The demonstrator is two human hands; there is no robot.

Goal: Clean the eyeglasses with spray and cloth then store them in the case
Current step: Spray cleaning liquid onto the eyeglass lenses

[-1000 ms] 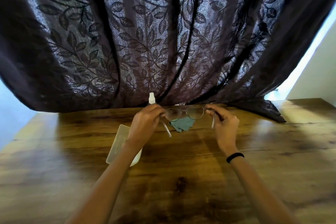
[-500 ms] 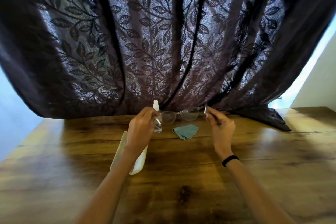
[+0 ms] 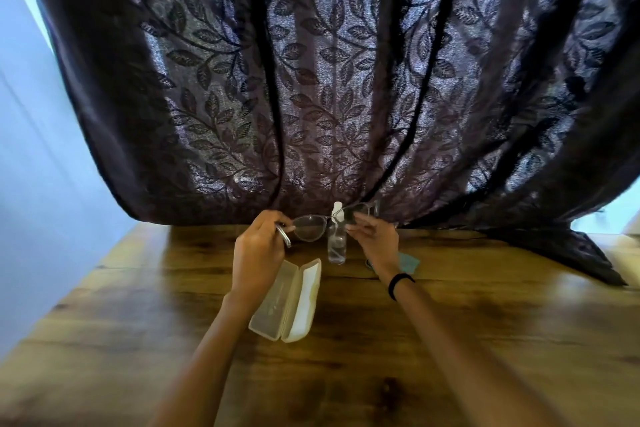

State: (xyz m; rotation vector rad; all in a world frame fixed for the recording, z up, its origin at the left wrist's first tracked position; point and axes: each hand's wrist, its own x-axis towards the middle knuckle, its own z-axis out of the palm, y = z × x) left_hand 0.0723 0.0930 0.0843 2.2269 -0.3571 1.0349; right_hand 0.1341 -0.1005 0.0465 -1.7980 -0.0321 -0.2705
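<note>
I hold the eyeglasses point(image 3: 313, 227) up above the wooden table point(image 3: 450, 322), lenses facing away from me. My left hand point(image 3: 258, 246) pinches the left end of the frame by its folded temple. My right hand point(image 3: 375, 241) pinches the right end. A small clear spray bottle point(image 3: 337, 246) with a white cap stands upright just behind the glasses, between my hands. The pale translucent case point(image 3: 289, 302) lies open on the table below my left wrist. The teal cloth point(image 3: 410, 262) lies flat behind my right wrist, mostly hidden.
A dark purple curtain point(image 3: 329, 80) with a leaf pattern hangs right behind the table's far edge and drapes onto it at the right point(image 3: 554, 246). A black band point(image 3: 400, 282) circles my right wrist. A pale wall point(image 3: 34, 166) stands at the left.
The view has shifted, so the spray bottle and case show more to the right. Both hands still hold the glasses, now raised slightly in front of the bottle, and the cloth has slipped behind my right wrist.
</note>
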